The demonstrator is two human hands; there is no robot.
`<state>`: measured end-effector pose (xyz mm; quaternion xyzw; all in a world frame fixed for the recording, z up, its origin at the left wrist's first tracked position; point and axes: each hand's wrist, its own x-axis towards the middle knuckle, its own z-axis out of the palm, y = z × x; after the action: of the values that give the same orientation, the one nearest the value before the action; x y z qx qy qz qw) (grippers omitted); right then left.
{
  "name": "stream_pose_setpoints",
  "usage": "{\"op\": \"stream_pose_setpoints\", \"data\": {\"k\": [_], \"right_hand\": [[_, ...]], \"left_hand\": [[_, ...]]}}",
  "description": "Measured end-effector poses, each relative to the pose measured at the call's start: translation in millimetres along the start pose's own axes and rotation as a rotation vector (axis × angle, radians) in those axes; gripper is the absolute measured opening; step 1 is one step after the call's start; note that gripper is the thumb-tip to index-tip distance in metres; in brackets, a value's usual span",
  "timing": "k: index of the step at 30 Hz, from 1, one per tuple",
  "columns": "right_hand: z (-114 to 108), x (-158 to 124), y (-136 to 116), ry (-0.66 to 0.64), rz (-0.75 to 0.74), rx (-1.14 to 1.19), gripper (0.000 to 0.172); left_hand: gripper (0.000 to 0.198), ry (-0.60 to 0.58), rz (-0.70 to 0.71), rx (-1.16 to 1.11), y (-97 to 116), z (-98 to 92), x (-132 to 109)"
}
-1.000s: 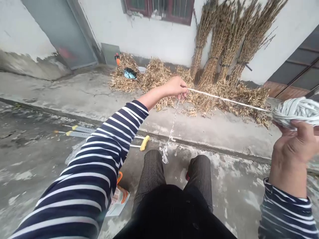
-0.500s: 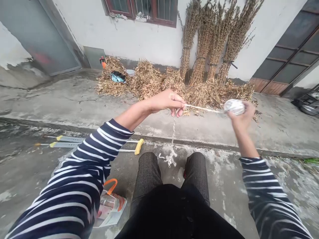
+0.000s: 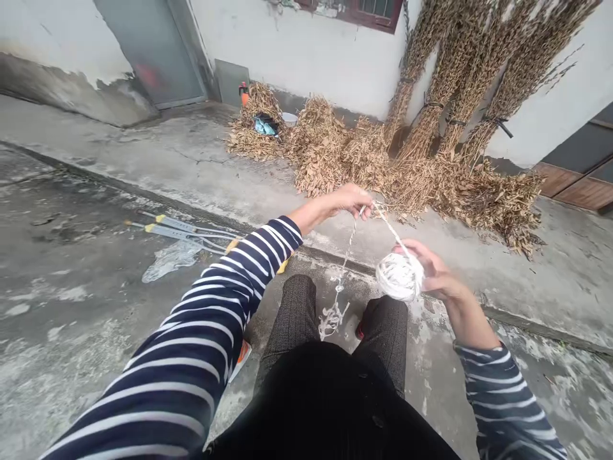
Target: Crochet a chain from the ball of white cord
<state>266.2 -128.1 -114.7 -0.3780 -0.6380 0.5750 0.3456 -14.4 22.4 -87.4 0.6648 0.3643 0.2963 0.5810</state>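
Observation:
My right hand (image 3: 433,268) is closed around the side of a ball of white string (image 3: 400,276), held above my knee. From the ball a strand of string (image 3: 387,220) runs up to my left hand (image 3: 353,199), whose fingertips pinch it. Below that pinch, a twisted length with knots hangs down between my knees. It ends in a frayed white tangle (image 3: 331,321) low down. Part of the right fingers is hidden behind the ball.
Heaps of dry stalks and leaves (image 3: 325,140) lie along the wall, with tied bundles (image 3: 431,115) leaning above them. Crutches (image 3: 182,233) and a clear plastic sheet (image 3: 170,260) lie to the left. A concrete step edge (image 3: 119,191) crosses the ground.
My right hand has brought the ball inward and down, nearer the left hand. The strand between them has swung from nearly level to steep. The view has turned, shifting the scene rightward.

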Motion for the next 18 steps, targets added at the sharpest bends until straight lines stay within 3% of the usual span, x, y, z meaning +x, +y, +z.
{"op": "stream_pose_setpoints", "data": {"k": [3, 7, 12, 15, 18], "right_hand": [[-2, 0, -11, 0.113, -0.049, 0.128, 0.105], [-1, 10, -29, 0.361, -0.141, 0.150, 0.080], [5, 20, -57, 0.506, -0.311, 0.226, 0.065], [4, 17, -80, 0.554, -0.394, 0.316, 0.061], [-17, 3, -104, 0.598, -0.502, 0.298, 0.055]], "left_hand": [[0.017, -0.039, -0.070, -0.016, -25, 13.6, -4], [0.019, -0.139, -0.054, -0.091, -47, 33.9, -13], [0.024, -0.240, -0.064, -0.208, -77, 56.3, -17], [0.027, -0.240, -0.104, -0.255, -104, 64.3, -17], [0.025, -0.177, -0.146, -0.226, -128, 67.3, -15]]}}
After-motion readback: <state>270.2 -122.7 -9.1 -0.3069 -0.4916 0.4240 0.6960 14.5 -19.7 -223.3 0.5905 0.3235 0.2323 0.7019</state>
